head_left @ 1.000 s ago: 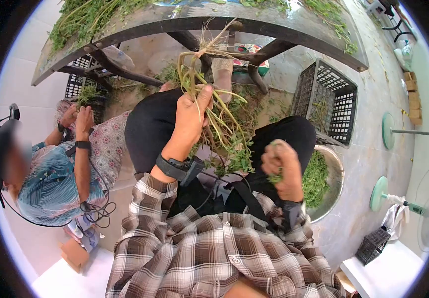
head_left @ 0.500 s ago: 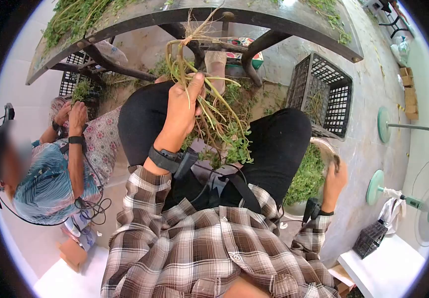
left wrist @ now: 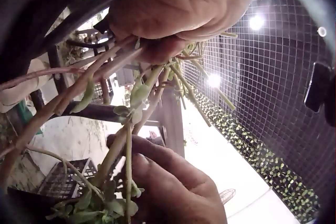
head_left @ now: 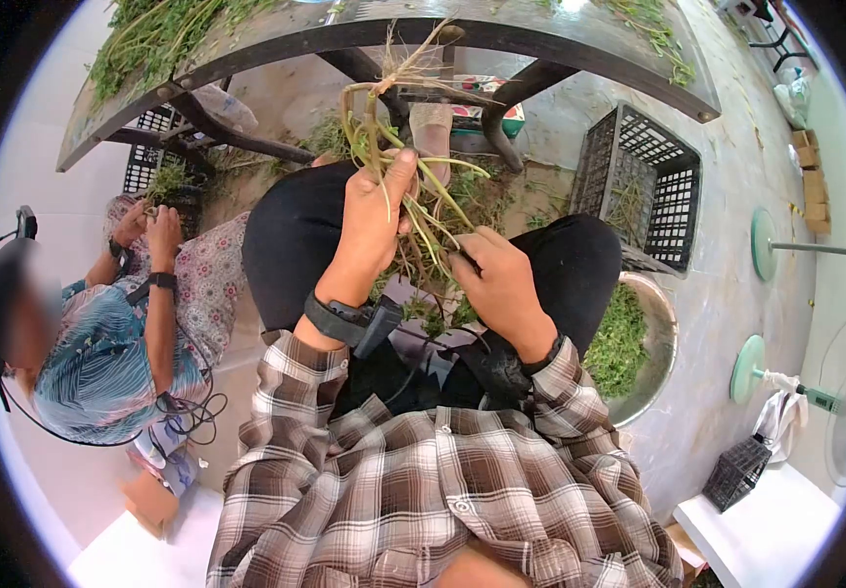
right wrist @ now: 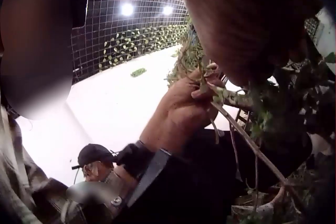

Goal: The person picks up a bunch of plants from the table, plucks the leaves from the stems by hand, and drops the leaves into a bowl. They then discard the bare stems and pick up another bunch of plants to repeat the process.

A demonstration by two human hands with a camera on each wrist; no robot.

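Left hand (head_left: pixel 369 220): fingers curled round a loose bundle of slender, smooth green-brown stems (head_left: pixel 372 127), thumb laid along the top. Bundle is held above the lap, between the knees in black cloth trousers (head_left: pixel 290 230). Pale, wiry, frayed roots (head_left: pixel 408 71) fan out at the far end, in front of the table edge; a few stems bend over in a hook there. Small, rounded, matte green leaves (left wrist: pixel 139 95) sit along the stems, denser at the near end.

Right hand (head_left: pixel 501 284): thumb and fingers together, pinching a stem lower in the same bundle, just beside the left hand. Left wrist view has the fingertips right at a thicker stem with leaves.

Beyond: table with dark, worn edge (head_left: pixel 344 37), heaped leafy green stems (head_left: pixel 153 49) on its left part. Black lattice plastic crate (head_left: pixel 673 206) on the floor to the right, some thin stems inside. Round, shiny metal basin (head_left: pixel 666 365) beside the right knee, holding a fluffy mass of loose green leaves (head_left: pixel 617 343).

Left side: second person in a teal patterned top (head_left: pixel 99 358), both hands on a small green sprig (head_left: pixel 165 183).
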